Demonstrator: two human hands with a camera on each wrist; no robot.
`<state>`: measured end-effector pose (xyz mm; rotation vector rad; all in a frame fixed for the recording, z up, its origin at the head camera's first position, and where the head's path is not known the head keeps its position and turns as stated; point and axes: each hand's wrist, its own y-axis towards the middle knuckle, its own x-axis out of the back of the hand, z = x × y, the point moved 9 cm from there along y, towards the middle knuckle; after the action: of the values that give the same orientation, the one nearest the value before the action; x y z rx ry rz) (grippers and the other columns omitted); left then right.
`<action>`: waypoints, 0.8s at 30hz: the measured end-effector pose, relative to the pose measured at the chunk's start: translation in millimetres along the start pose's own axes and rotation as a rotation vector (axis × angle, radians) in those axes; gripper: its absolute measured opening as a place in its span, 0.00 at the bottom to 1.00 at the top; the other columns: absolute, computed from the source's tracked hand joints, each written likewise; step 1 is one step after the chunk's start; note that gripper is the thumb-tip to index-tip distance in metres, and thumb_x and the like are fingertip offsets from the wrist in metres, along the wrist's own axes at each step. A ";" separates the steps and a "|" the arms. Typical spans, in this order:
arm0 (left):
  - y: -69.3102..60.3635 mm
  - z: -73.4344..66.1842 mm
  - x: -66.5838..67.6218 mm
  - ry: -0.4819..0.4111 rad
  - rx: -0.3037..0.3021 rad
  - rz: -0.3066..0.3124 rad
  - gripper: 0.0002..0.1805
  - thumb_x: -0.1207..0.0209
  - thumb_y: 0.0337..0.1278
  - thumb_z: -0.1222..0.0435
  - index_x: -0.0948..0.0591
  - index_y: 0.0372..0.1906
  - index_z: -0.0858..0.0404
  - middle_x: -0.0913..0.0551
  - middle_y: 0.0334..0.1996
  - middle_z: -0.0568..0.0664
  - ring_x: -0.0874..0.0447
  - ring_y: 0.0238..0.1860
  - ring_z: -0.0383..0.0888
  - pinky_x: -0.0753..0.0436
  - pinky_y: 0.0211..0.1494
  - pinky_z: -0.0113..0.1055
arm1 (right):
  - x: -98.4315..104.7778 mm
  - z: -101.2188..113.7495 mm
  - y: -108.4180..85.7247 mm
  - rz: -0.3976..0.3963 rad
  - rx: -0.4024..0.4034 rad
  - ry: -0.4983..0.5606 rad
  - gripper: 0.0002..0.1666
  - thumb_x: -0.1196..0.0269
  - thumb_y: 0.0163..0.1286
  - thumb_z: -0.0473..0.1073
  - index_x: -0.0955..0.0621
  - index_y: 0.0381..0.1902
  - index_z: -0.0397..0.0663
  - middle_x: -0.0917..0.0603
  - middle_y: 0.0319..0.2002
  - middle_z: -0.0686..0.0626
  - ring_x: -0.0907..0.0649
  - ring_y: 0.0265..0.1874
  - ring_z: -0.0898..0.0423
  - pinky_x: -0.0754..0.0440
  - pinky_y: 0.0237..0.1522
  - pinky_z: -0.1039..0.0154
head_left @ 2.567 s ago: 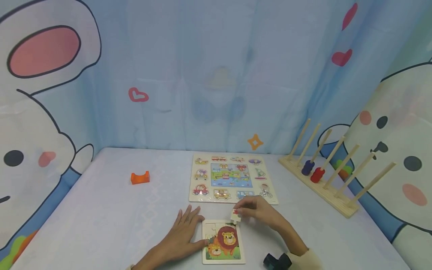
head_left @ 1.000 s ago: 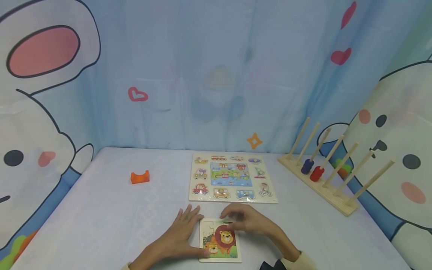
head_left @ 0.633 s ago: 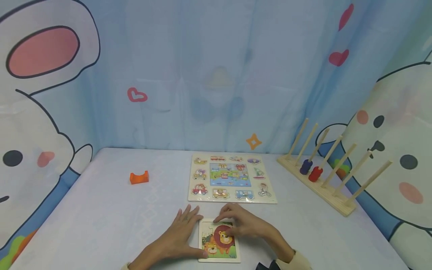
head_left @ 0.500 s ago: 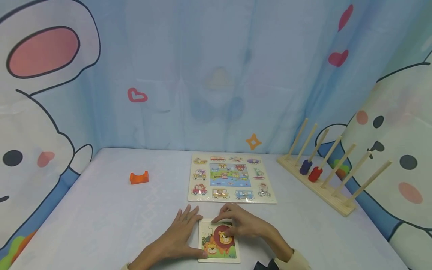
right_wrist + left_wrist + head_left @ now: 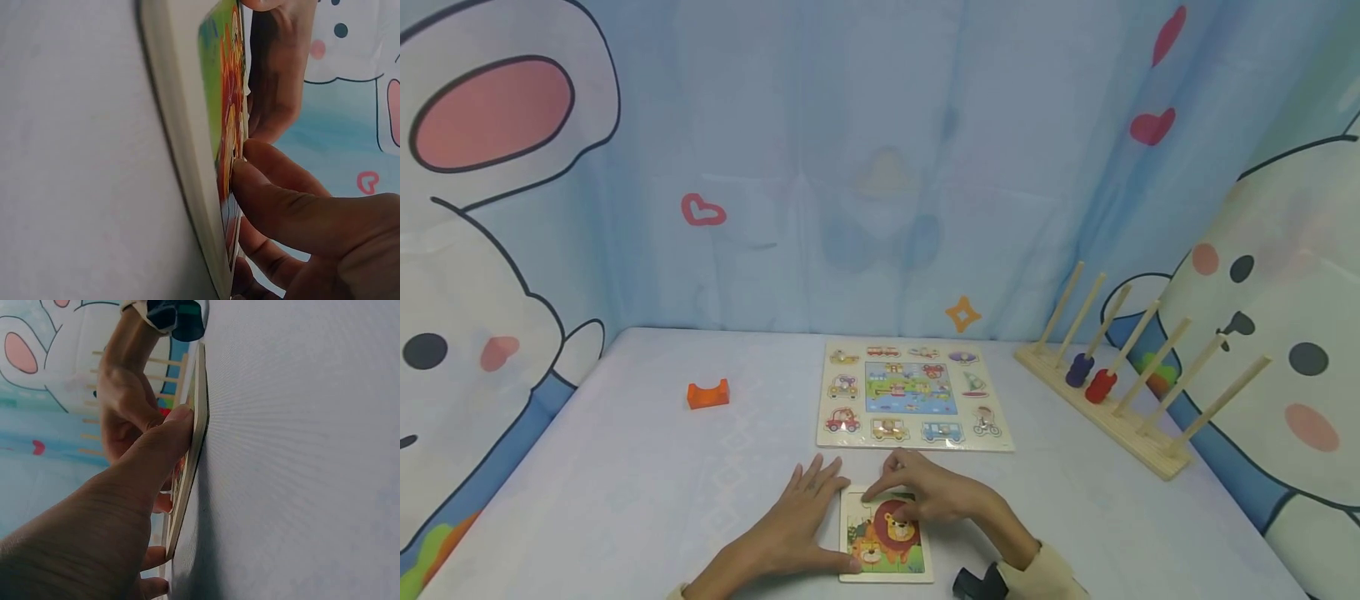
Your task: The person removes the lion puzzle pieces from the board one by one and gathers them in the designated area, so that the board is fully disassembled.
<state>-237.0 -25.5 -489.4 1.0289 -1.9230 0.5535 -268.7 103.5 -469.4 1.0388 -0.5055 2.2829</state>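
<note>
A small framed lion puzzle [image 5: 887,562] lies on the white table. The left hand [image 5: 797,529] rests along its left side with fingers spread, the thumb on the lower left of the frame [image 5: 199,412]. From the right, the right hand [image 5: 932,492] reaches over the puzzle, its index fingertip on the upper left part and its thumb on the lion's mane. The right wrist view shows the thumb [image 5: 269,200] touching the picture surface. No loose piece is visible in either hand; the fingers hide part of the puzzle's top.
Behind the hands lies a larger vehicle puzzle board [image 5: 827,400]. A wooden rack of upright pegs [image 5: 1138,442] with blue [image 5: 1079,371] and red beads [image 5: 1101,386] stands at the right. An orange block [image 5: 708,395] sits at the left, and a printed curtain hangs behind the table.
The right hand has moved left over the puzzle from beyond its upper right corner. The small piece it pinched earlier is no longer visible between its fingers. The left hand has stayed nearly still.
</note>
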 end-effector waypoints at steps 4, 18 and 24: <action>-0.1 -0.4 0.0 0.000 0.008 0.004 0.56 0.37 0.34 0.29 0.35 0.67 0.59 0.46 0.75 0.56 0.60 0.76 0.58 0.58 0.75 0.58 | -0.4 -1.0 0.4 0.007 -0.029 0.010 0.21 0.32 0.59 0.36 0.16 0.49 0.64 0.30 0.38 0.58 0.34 0.40 0.61 0.34 0.43 0.67; -0.4 2.2 0.5 0.004 -0.004 -0.003 0.56 0.37 0.34 0.29 0.35 0.67 0.60 0.46 0.75 0.57 0.59 0.76 0.59 0.58 0.75 0.58 | -1.8 -0.1 0.0 -0.011 -0.087 0.041 0.20 0.34 0.61 0.35 0.17 0.47 0.66 0.32 0.40 0.56 0.36 0.42 0.58 0.35 0.43 0.64; -0.2 1.4 -0.9 -0.005 -0.005 0.007 0.56 0.38 0.35 0.28 0.35 0.67 0.59 0.47 0.75 0.56 0.60 0.76 0.59 0.58 0.75 0.59 | 0.2 2.6 -0.9 -0.034 -0.072 0.038 0.19 0.34 0.61 0.35 0.16 0.45 0.65 0.31 0.41 0.57 0.35 0.44 0.58 0.34 0.45 0.63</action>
<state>-237.2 -26.2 -491.0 1.0214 -1.9323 0.5497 -266.8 102.8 -467.5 0.9596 -0.5463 2.2331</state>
